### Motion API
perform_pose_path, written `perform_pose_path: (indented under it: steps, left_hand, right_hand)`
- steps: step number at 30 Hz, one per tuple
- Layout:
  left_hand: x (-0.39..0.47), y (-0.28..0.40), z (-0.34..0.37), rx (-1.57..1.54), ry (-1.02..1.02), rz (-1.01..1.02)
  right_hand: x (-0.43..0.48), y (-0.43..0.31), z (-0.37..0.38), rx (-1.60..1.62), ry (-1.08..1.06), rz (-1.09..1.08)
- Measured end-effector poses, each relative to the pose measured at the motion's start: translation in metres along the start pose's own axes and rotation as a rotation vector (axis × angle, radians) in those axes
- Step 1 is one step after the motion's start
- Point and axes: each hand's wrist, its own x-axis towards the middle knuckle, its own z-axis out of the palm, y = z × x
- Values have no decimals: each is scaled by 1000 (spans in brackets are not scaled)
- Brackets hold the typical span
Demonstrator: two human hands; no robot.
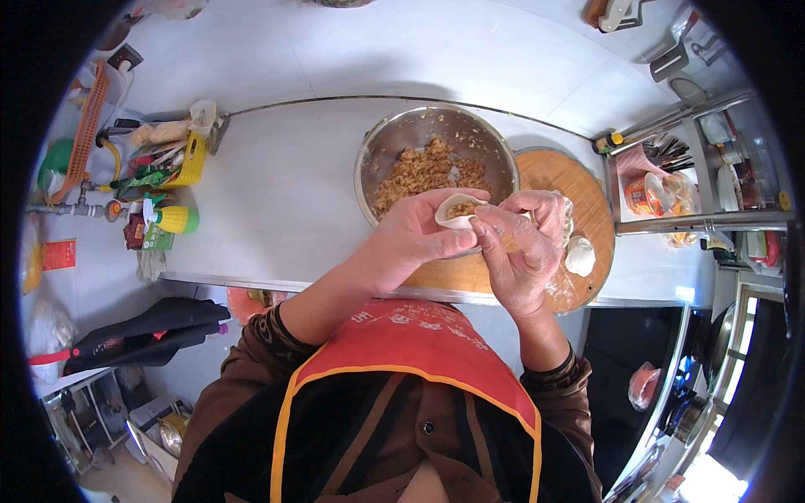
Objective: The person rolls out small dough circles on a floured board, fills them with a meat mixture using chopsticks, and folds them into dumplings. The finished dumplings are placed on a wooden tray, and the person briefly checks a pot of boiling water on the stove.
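Note:
My left hand cradles a round dough wrapper with brown filling in its hollow. The fingertips of my right hand pinch the wrapper's right edge. Both hands are above the near rim of a large steel bowl, which holds a chunky brown filling. To the right of the bowl lies a round wooden board, partly beneath it and dusted with flour. A white piece of shaped dough rests on the board, and more pleated dough behind it is partly hidden by my right hand.
At the left of the counter stand a yellow basket of packets and a spray bottle. A metal shelf with utensils and packages borders the right side. Kitchen tools, including a slotted turner, hang at the upper right.

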Motion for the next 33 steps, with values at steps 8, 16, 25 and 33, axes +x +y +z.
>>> perform_pose_path:
  steps: [8,16,25,33]
  left_hand:
    - [4,8,8,293,49,216]
    - [5,9,8,339,11,259]
    - [6,5,-2,251,54,340]
    - [5,3,2,162,25,281]
  right_hand:
    - [17,-1,-4,203,-27,151]
    - [23,-1,-14,272,-68,55]
    - [8,-4,-12,385,31,174]
    - [-8,-6,-10,363,119,207]
